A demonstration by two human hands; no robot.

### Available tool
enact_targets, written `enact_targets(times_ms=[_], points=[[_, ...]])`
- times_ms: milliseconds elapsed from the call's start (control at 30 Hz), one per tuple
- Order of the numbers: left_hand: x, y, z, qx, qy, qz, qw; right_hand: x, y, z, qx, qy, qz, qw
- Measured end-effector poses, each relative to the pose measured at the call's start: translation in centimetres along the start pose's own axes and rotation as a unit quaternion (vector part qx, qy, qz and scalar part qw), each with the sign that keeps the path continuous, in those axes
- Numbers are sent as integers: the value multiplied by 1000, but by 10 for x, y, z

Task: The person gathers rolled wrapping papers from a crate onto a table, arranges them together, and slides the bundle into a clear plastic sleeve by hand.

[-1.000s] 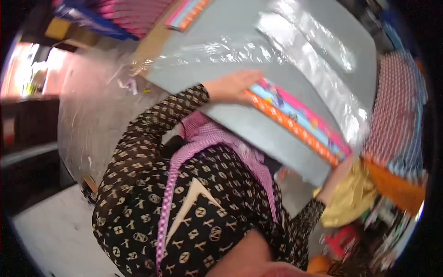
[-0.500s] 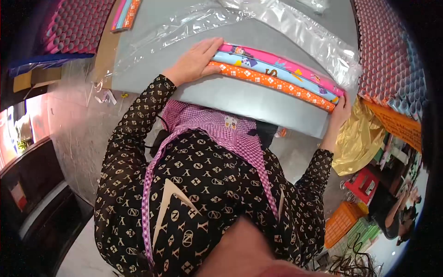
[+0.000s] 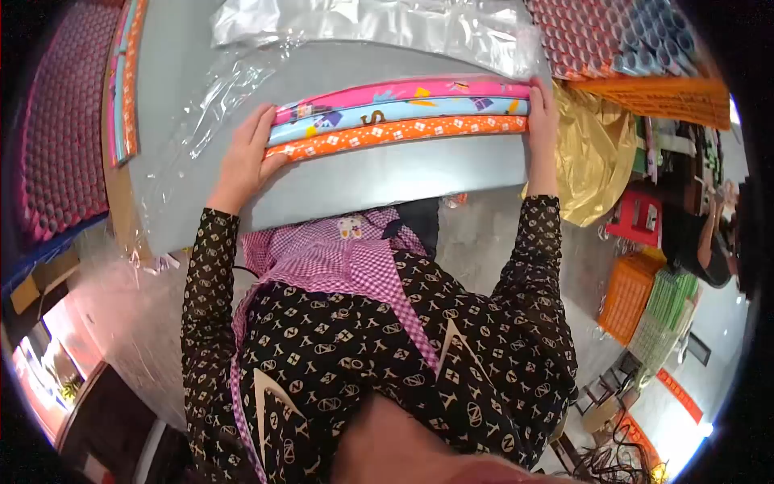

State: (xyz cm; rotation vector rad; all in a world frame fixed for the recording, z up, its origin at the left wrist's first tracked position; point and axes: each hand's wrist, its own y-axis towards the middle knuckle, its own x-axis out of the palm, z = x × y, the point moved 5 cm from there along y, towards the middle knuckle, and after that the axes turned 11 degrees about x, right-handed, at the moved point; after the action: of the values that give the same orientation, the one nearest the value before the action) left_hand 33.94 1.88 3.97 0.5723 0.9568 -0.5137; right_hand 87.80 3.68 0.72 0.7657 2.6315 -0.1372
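Note:
Three rolls of wrapping paper lie side by side across the grey table (image 3: 347, 181): a pink roll (image 3: 403, 93), a light blue roll (image 3: 443, 107) and an orange roll (image 3: 403, 131) with white flowers. Shiny clear film seems to cover them. At their left end, my left hand (image 3: 246, 165) grips with its thumb by the orange roll and fingers at the pink one. My right hand (image 3: 543, 121) closes around the opposite end, its fingertips over the edge. Just beyond the rolls, clear plastic sleeves (image 3: 379, 24) are spread on the table.
Another set of wrapping rolls (image 3: 129, 89) lies at the table's left edge. Stacked tube ends (image 3: 68, 121) fill the far left, with more tubes (image 3: 605, 32) at upper right. Gold sheeting (image 3: 592, 153), a red stool (image 3: 637, 218), an orange crate (image 3: 625, 294) and another person (image 3: 713, 242) are rightward.
The view has turned, so the rolls now look nearly level and farther left, while more of the right side of the room shows. Both hands keep their places at the roll ends.

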Motion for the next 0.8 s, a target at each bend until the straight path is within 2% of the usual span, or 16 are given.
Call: enact_targets(times_ms=[67,200,267,367,400,433,500,533,600,633,700,767,800], points=[[0,0,-1,9,-8,12,1000,3,-1,4,60,88,-18,994],[0,0,2,2,-6,8,1000,2,-6,4,74,92,5,993],[-1,1,2,6,-15,21,1000,-1,-5,5,32,12,6,999],[-4,5,5,11,-16,14,1000,0,1,8,37,-34,5,999],[-4,2,6,11,-1,14,1000,-2,2,2,0,-103,7,995],[-5,1,4,-3,7,15,1000,-1,1,1,-3,-97,-8,995],[-3,2,3,0,-8,7,1000,0,-3,-11,-76,-201,65,975],[-5,2,4,11,-20,14,1000,7,-9,-21,-84,-196,51,976],[-4,3,1,11,-9,23,1000,15,-28,-63,-267,-167,108,943],[-3,1,2,27,-6,22,999,28,-36,-76,-270,-163,97,944],[-3,-2,2,21,4,24,999,77,-62,-104,-228,-108,-110,961],[-2,-1,2,30,19,30,999,133,-108,-143,-444,-242,-181,844],[-2,-2,1,28,21,34,999,154,-128,-153,-449,-262,-241,820]])
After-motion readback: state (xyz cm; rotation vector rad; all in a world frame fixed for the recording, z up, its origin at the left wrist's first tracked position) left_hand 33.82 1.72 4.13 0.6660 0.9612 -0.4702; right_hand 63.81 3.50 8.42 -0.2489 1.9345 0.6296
